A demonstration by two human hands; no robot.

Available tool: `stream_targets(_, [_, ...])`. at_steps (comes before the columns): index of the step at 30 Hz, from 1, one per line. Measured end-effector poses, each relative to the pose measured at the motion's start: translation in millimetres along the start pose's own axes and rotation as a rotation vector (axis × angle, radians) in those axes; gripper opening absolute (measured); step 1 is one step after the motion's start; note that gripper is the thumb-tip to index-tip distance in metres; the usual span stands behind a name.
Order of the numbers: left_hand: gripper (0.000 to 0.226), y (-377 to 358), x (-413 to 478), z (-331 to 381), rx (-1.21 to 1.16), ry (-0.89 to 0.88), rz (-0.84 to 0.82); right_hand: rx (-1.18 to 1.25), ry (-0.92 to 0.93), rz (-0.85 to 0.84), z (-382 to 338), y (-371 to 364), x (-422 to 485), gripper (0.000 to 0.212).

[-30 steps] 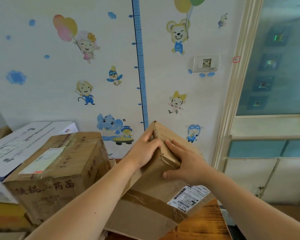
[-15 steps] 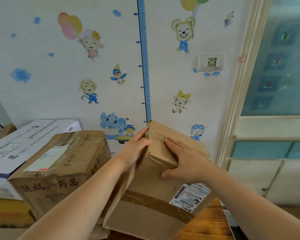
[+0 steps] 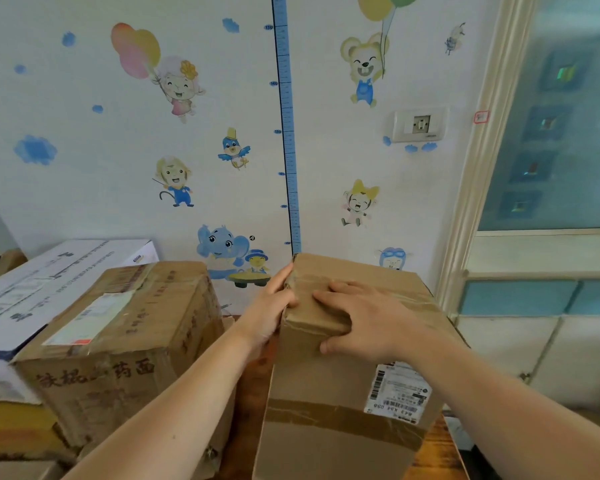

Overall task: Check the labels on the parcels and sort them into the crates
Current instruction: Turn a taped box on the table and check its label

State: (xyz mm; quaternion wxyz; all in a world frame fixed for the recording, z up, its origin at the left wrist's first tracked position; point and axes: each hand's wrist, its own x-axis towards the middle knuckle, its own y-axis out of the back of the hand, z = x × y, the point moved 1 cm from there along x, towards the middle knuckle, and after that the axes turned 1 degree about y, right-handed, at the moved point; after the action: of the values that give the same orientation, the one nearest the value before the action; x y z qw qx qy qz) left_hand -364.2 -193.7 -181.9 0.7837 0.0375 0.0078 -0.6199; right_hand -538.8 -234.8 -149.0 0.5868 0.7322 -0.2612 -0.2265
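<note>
Tall cardboard parcel (image 3: 326,393), creased and banded with tape, is standing on end on the wooden tabletop (image 3: 440,455), long axis vertical, white label (image 3: 397,393) facing the person. The left hand (image 3: 271,306) is clasping its upper left edge. The right hand (image 3: 364,323) is gripping the near top edge, thumb in front. A squatter carton (image 3: 118,341) is sitting just beside it.

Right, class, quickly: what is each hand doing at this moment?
Left hand: grips the parcel at its upper left edge.
Right hand: grips its top front edge, thumb down the front.
</note>
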Motion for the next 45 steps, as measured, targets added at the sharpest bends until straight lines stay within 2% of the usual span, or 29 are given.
stream_targets(2, [0.075, 6, -1, -2, -0.002, 0.036, -0.022, -0.021, 0.0, -0.017, -4, -4, 1, 0.09])
stream_targets(4, [0.073, 17, -3, -4, 0.049, 0.073, -0.023, -0.03, 0.017, -0.054, -8, -9, 1, 0.09])
stream_targets(10, [0.066, 45, -18, -10, 0.159, 0.153, -0.015, -0.001, 0.002, -0.144, -14, -18, 7, 0.058])
stream_targets(14, [0.044, 54, -22, -15, 0.225, 0.193, 0.032, -0.093, -0.183, -0.114, 4, -15, 10, 0.072])
stream_targets(16, [0.035, 55, -22, -16, 0.268, 0.204, 0.079, -0.063, -0.328, -0.074, 20, -12, 12, 0.087])
stream_targets(18, [0.043, 53, -19, -12, 0.296, 0.216, 0.102, 0.066, -0.472, -0.044, 34, -11, 15, 0.107])
stream_targets(20, [0.06, 49, -13, -7, 0.301, 0.239, 0.128, 0.231, -0.541, -0.01, 47, -12, 17, 0.114])
stream_targets(22, [0.069, 44, -5, -4, 0.328, 0.279, 0.13, 0.441, -0.572, 0.06, 58, -13, 16, 0.099])
stream_targets(25, [0.041, 35, -1, -1, 0.319, 0.333, 0.117, 0.743, -0.62, 0.129, 71, -18, 12, 0.061])
stream_targets(28, [0.039, 34, -1, -2, 0.336, 0.306, 0.132, 0.865, -0.57, 0.072, 74, -25, 9, 0.038])
stream_targets(30, [0.043, 35, -1, -5, 0.371, 0.286, 0.146, 0.804, -0.557, 0.072, 72, -25, 11, 0.034])
stream_targets(32, [0.04, 35, -2, -6, 0.415, 0.265, 0.157, 0.723, -0.57, 0.076, 70, -23, 13, 0.042])
stream_targets(34, [0.051, 36, -2, -7, 0.455, 0.259, 0.159, 0.688, -0.574, 0.085, 68, -23, 13, 0.046])
stream_targets(36, [0.058, 37, -3, -6, 0.438, 0.271, 0.146, 0.696, -0.558, 0.089, 65, -24, 10, 0.041])
stream_targets(39, [0.044, 39, -2, -8, 0.297, 0.323, 0.119, 0.825, -0.527, 0.071, 60, -23, 4, 0.03])
stream_targets(41, [0.032, 38, -2, -8, 0.286, 0.317, 0.111, 0.865, -0.52, 0.073, 56, -19, 0, 0.024])
stream_targets(45, [0.042, 39, 3, -10, 0.338, 0.27, 0.104, 0.853, -0.496, 0.081, 53, -16, -2, 0.016])
